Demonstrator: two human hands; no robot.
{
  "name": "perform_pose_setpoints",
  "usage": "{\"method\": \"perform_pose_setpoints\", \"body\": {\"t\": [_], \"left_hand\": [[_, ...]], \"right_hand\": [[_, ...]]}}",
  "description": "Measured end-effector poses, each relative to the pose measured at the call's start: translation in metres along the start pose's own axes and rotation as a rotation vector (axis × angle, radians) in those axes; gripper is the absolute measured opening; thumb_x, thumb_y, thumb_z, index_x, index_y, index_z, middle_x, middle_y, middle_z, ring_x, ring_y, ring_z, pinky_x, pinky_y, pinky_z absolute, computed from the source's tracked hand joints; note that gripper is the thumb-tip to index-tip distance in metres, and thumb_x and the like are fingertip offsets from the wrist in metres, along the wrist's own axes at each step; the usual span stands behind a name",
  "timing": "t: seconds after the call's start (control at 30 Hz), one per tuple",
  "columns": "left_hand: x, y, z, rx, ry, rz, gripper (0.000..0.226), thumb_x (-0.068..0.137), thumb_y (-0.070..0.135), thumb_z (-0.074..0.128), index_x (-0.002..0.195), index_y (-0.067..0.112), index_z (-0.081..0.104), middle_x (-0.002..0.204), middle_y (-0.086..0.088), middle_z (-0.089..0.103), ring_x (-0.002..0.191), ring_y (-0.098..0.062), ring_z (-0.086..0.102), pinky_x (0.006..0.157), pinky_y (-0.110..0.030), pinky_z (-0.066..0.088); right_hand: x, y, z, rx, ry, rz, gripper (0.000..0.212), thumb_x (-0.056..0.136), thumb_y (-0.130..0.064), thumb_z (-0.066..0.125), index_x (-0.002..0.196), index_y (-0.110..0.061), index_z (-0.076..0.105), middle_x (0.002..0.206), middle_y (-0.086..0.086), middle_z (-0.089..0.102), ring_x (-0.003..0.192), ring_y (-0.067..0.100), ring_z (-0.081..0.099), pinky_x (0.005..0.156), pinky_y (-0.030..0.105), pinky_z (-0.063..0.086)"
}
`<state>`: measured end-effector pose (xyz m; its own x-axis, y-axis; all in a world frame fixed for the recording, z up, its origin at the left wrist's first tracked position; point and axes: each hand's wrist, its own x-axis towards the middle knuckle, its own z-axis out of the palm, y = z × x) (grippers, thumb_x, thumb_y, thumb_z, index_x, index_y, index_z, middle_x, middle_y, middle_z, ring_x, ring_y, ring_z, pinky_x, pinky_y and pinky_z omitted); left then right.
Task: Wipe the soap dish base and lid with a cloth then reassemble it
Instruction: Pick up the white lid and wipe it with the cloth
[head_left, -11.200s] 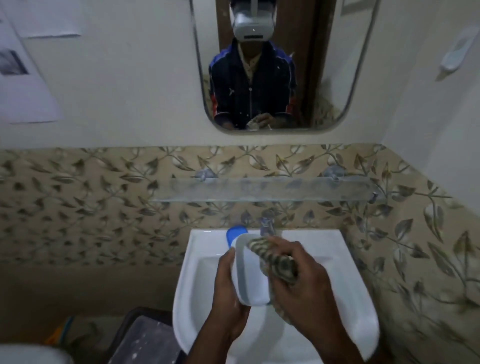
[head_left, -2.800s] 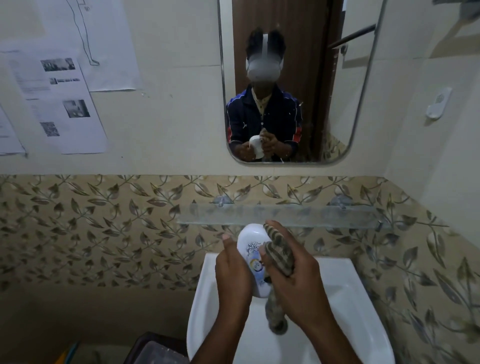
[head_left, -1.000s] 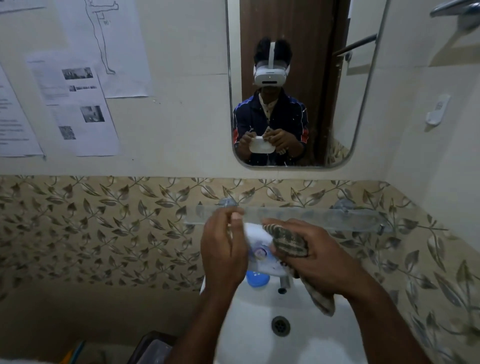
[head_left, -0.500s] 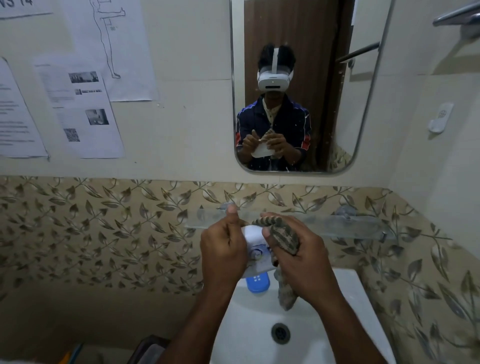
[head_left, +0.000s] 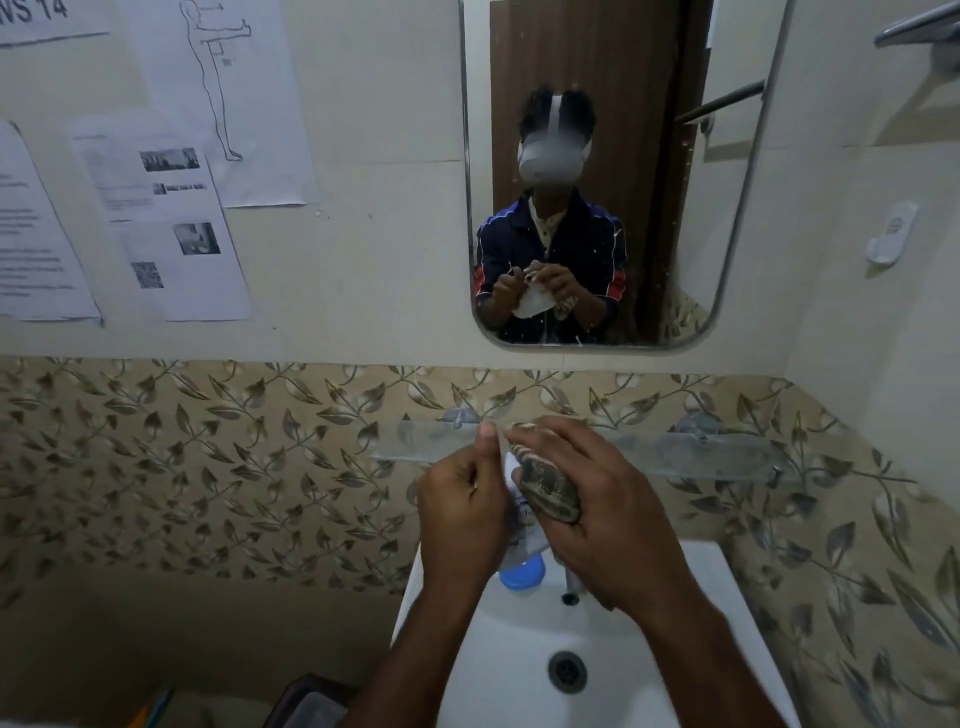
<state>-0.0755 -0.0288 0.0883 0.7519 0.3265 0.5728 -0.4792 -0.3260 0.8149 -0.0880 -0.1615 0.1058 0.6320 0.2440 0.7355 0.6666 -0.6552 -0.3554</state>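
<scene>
bathroom, white sink (head_left: 727, 597) under a mirror (head_left: 737, 171). your left hand (head_left: 460, 512) grips the white soap dish lid (head_left: 524, 522) upright above the sink's far edge; your right hand (head_left: 597, 499) holds the striped cloth (head_left: 548, 486) bunched and pressed on it. blue base (head_left: 522, 574) sits on the sink's far rim just below, apart from the lid. judged mid-wipe on the lid; reassembly left. versus half a second ago, the cloth covers more of the lid and both hands are slightly lower.

Soap dish lid (head_left: 521, 525) (mostly) behind hands
</scene>
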Motion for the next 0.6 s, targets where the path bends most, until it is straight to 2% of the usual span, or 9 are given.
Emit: {"method": "perform_pose_setpoints", "body": {"t": [0.07, 0.13, 0.17, 0.23, 0.3, 0.37, 0.43, 0.5, 0.6], "left_hand": [[-0.004, 0.007, 0.007, -0.189, 0.122, -0.271, 0.064, 0.099, 0.054, 0.042, 0.057, 0.006, 0.05, 0.047, -0.01, 0.053, 0.044, -0.021, 0.053, 0.046, -0.033, 0.044], [-0.007, 0.009, 0.013, -0.343, 0.199, -0.518, 0.062, 0.099, 0.053, 0.041, 0.066, 0.004, 0.059, 0.051, -0.007, 0.063, 0.048, -0.019, 0.063, 0.049, -0.029, 0.051], [-0.009, 0.009, 0.015, -0.344, 0.188, -0.55, 0.062, 0.101, 0.051, 0.04, 0.065, 0.003, 0.059, 0.048, -0.003, 0.063, 0.044, -0.014, 0.062, 0.045, -0.024, 0.049], [-0.014, 0.012, 0.016, -0.304, 0.156, -0.493, 0.064, 0.102, 0.048, 0.04, 0.061, 0.0, 0.054, 0.041, 0.001, 0.056, 0.036, -0.008, 0.054, 0.037, -0.02, 0.041], [-0.019, 0.012, 0.015, -0.248, 0.123, -0.368, 0.067, 0.095, 0.053, 0.039, 0.059, -0.003, 0.05, 0.039, 0.001, 0.049, 0.034, -0.009, 0.048, 0.036, -0.021, 0.036], [-0.017, 0.009, 0.011, -0.195, 0.085, -0.256, 0.061, 0.09, 0.053, 0.038, 0.052, 0.005, 0.043, 0.035, 0.003, 0.042, 0.031, -0.006, 0.041, 0.036, -0.021, 0.032], [-0.012, 0.009, 0.009, -0.178, 0.08, -0.213, 0.058, 0.091, 0.051, 0.039, 0.05, 0.01, 0.042, 0.038, -0.004, 0.046, 0.033, -0.015, 0.049, 0.037, -0.026, 0.037], [-0.013, 0.015, 0.01, -0.253, 0.132, -0.275, 0.059, 0.095, 0.05, 0.041, 0.058, 0.005, 0.051, 0.048, -0.012, 0.058, 0.044, -0.028, 0.061, 0.043, -0.034, 0.047], [-0.015, 0.027, 0.016, -0.445, 0.271, -0.561, 0.052, 0.104, 0.043, 0.041, 0.069, 0.008, 0.059, 0.053, -0.002, 0.068, 0.046, -0.014, 0.067, 0.047, -0.026, 0.052]], "right_hand": [[-0.007, -0.007, 0.015, 0.221, 0.201, 0.137, 0.051, 0.093, -0.009, 0.06, 0.137, -0.032, 0.051, 0.136, -0.01, 0.053, 0.125, 0.002, 0.051, 0.099, 0.031, 0.05], [-0.017, -0.016, 0.03, 0.401, 0.277, 0.288, 0.057, 0.094, -0.007, 0.059, 0.142, -0.034, 0.045, 0.143, -0.013, 0.047, 0.132, 0.002, 0.046, 0.104, 0.033, 0.048], [-0.022, -0.02, 0.033, 0.395, 0.29, 0.295, 0.059, 0.093, -0.009, 0.058, 0.144, -0.033, 0.042, 0.146, -0.013, 0.044, 0.134, 0.003, 0.043, 0.106, 0.033, 0.046], [-0.022, -0.017, 0.029, 0.35, 0.277, 0.248, 0.056, 0.092, -0.012, 0.057, 0.144, -0.028, 0.042, 0.146, -0.008, 0.045, 0.135, 0.002, 0.042, 0.108, 0.026, 0.043], [-0.013, -0.01, 0.016, 0.296, 0.198, 0.185, 0.051, 0.093, -0.014, 0.059, 0.141, -0.025, 0.048, 0.141, -0.006, 0.051, 0.131, 0.001, 0.046, 0.105, 0.019, 0.043], [-0.004, -0.003, 0.002, 0.248, 0.087, 0.106, 0.048, 0.092, -0.012, 0.061, 0.137, -0.027, 0.054, 0.138, -0.009, 0.055, 0.129, 0.0, 0.048, 0.105, 0.021, 0.043], [0.0, -0.001, -0.005, 0.268, 0.041, 0.09, 0.044, 0.092, -0.013, 0.063, 0.133, -0.028, 0.057, 0.136, -0.011, 0.057, 0.128, 0.001, 0.05, 0.105, 0.026, 0.045], [-0.002, -0.007, -0.001, 0.409, 0.137, 0.168, 0.039, 0.094, -0.016, 0.063, 0.13, -0.029, 0.06, 0.133, -0.014, 0.059, 0.126, 0.003, 0.053, 0.103, 0.03, 0.048], [-0.013, -0.029, 0.017, 0.718, 0.256, 0.417, 0.049, 0.09, -0.029, 0.065, 0.136, -0.039, 0.051, 0.137, -0.02, 0.056, 0.126, -0.001, 0.052, 0.101, 0.027, 0.05]]}}
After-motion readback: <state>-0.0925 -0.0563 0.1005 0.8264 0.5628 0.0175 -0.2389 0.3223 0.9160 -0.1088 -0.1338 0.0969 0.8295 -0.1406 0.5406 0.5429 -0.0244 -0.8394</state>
